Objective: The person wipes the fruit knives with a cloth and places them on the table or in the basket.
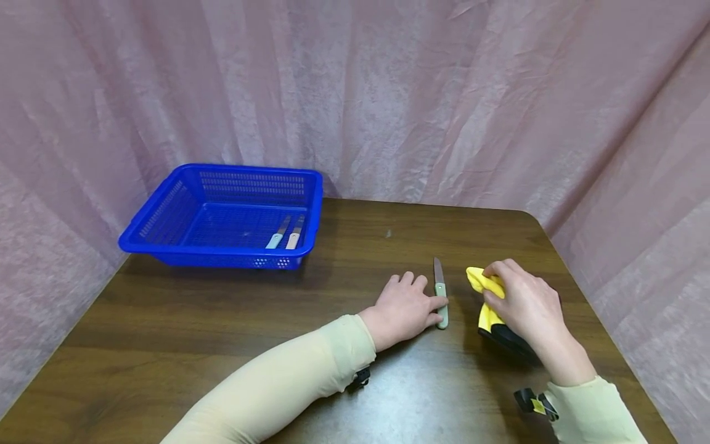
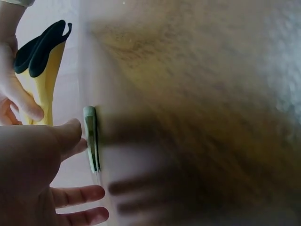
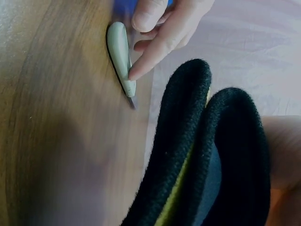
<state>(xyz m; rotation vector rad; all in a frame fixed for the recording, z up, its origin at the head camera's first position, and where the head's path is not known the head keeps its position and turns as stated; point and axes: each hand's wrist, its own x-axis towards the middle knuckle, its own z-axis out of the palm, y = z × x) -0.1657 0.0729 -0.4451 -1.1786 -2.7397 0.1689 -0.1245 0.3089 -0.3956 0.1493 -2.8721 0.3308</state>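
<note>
A small knife with a pale green handle lies on the table, its blade pointing to the far edge. My left hand is over the table at its left, with index fingertip and thumb right at the handle and the other fingers spread. In the right wrist view the index fingertip meets the side of the handle. My right hand pinches a folded yellow and black cloth between thumb and fingers, to the right of the knife. Thick black folds of this cloth fill much of the right wrist view.
At the back left stands a blue plastic basket with slotted walls. Inside, near its front right corner, lie two more small knives, one with a light blue handle and one with a pink handle. A pink curtain hangs behind the wooden table.
</note>
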